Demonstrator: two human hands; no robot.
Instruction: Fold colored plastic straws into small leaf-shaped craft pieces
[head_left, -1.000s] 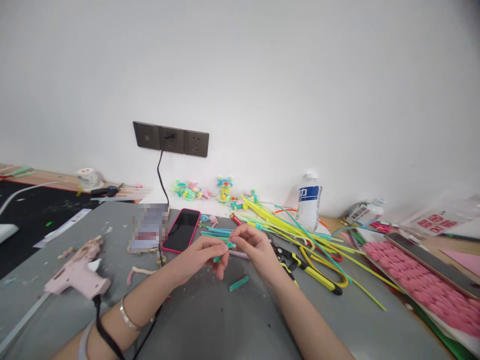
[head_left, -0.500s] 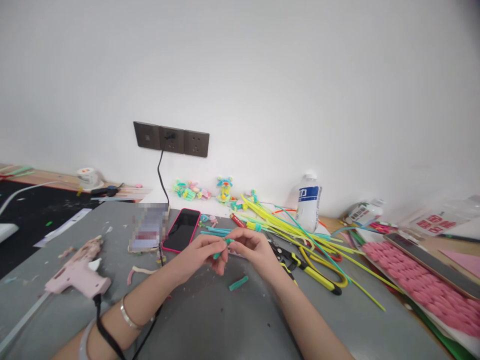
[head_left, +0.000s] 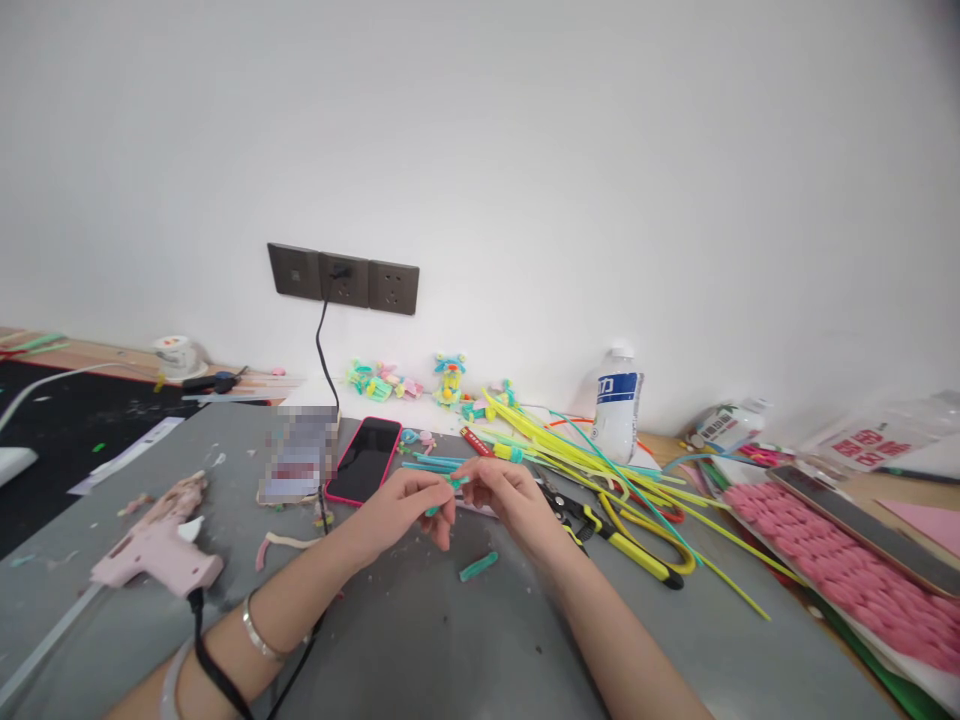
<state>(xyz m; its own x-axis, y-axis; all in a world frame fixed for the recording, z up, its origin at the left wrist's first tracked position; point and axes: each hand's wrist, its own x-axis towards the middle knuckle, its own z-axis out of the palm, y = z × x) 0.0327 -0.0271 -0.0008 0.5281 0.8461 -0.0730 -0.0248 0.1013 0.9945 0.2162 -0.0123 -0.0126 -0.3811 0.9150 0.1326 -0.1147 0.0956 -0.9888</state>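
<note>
My left hand (head_left: 401, 512) and my right hand (head_left: 510, 500) meet over the grey mat (head_left: 420, 640), both pinched on one short teal pipe-cleaner piece (head_left: 448, 487). The fingertips of the two hands nearly touch around it. A second teal coiled piece (head_left: 478, 566) lies loose on the mat just below my right hand. A bundle of teal stems (head_left: 433, 463) lies right behind the hands.
A pink glue gun (head_left: 154, 545) lies at the left, its cable running under my left wrist. A phone with a pink case (head_left: 364, 459) sits behind the hands. Yellow-handled pliers (head_left: 619, 540), long yellow and teal stems (head_left: 600, 460), a bottle (head_left: 618, 402) and pink sheets (head_left: 847, 575) fill the right.
Hardly any movement: the two hands have shifted slightly up and together while working the teal piece between the fingertips. Everything on the mat stays put.
</note>
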